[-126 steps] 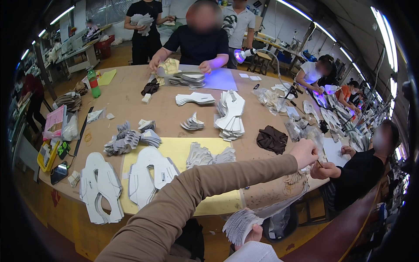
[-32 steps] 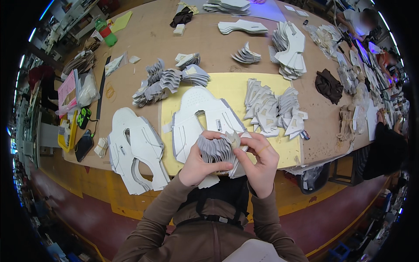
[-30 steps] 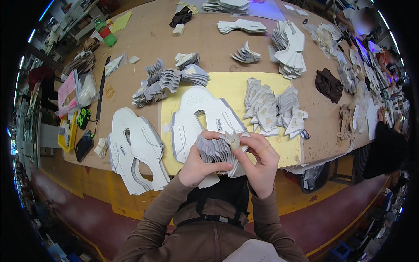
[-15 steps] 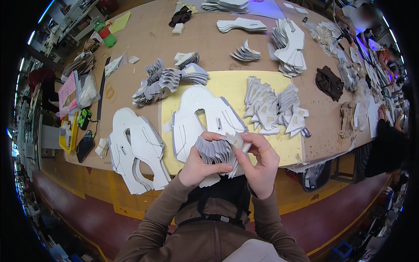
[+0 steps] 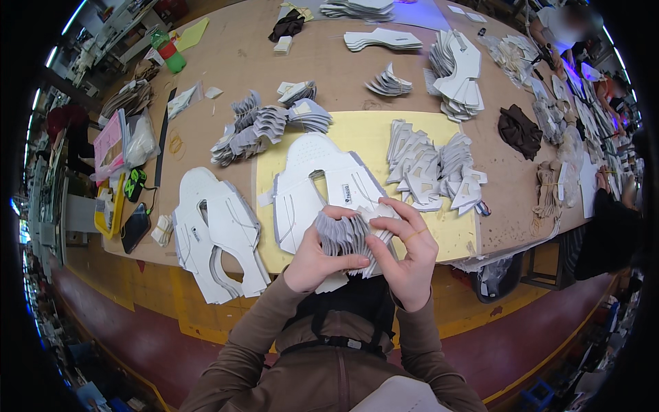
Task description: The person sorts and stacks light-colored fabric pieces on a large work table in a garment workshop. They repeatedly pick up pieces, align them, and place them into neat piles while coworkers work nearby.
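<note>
Close in front of my body, above the table's near edge, I hold a fanned stack of small grey-and-white cut pieces [image 5: 342, 237]. My left hand [image 5: 309, 264] is closed around the stack's left end, thumb along the near side. My right hand [image 5: 410, 257], with a thin yellow band on one finger, pinches the white pieces at the right end between thumb and fingers. Just beyond lies a stack of large white shoe-upper pieces [image 5: 302, 165] with grey edges, partly hidden by my hands. A similar stack [image 5: 230, 199] lies to its left, overhanging the table edge.
A yellow sheet [image 5: 449, 240] covers part of the brown table [image 5: 322, 82]. Piles of grey pieces [image 5: 271, 123] and notched pieces [image 5: 425, 168] lie beyond my hands. A phone [image 5: 136, 228], yellow tray [image 5: 106, 223] and bottle [image 5: 167, 51] are at left; dark cloth [image 5: 518, 130] at right.
My right fingers have shifted over the white pieces at the stack's right end, which now lie flatter. The left hand keeps its hold, and the stack has tilted slightly.
</note>
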Tool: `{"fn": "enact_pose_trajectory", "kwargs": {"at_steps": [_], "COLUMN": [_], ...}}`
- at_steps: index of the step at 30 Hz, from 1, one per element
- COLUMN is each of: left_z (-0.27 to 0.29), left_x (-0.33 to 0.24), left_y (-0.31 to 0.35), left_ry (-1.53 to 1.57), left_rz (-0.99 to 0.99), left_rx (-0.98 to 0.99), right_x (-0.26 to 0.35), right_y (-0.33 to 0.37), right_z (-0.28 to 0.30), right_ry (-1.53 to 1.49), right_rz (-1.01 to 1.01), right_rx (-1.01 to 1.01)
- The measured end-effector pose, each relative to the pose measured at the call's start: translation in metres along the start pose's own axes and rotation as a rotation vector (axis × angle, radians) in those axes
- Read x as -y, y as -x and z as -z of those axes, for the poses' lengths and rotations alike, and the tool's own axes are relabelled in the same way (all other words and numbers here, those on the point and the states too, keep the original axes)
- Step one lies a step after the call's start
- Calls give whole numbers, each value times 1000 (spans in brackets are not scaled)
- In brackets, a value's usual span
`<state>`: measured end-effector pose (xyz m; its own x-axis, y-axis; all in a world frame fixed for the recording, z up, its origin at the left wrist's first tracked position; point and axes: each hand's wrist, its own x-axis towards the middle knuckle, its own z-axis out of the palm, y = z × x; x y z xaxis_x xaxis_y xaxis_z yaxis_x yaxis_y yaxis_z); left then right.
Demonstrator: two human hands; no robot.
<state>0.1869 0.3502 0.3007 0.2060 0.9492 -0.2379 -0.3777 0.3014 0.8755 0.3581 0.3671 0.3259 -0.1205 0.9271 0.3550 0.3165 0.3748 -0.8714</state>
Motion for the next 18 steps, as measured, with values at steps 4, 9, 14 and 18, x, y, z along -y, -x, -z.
{"fn": "enact_pose_trajectory", "kwargs": {"at_steps": [4,9,14,18], "left_z": [0,1,0,0], "left_x": [4,7,5,4], "left_y": [-2,-3,-1,-2], "left_ry": [-31,-50,-8,-95], "left_rz": [-62,-54,-80,-74], "left_rx": [31,45,58,54], "right_x": [-1,-5,0,5], "right_y": [2,2,0,0], "right_z": [-8,-6,-2,-8], "right_ry": [-175,-5,22,-121], "right_rz": [-155,-64,8,-149], "right_rx": [-99,-27,-9,-75]}}
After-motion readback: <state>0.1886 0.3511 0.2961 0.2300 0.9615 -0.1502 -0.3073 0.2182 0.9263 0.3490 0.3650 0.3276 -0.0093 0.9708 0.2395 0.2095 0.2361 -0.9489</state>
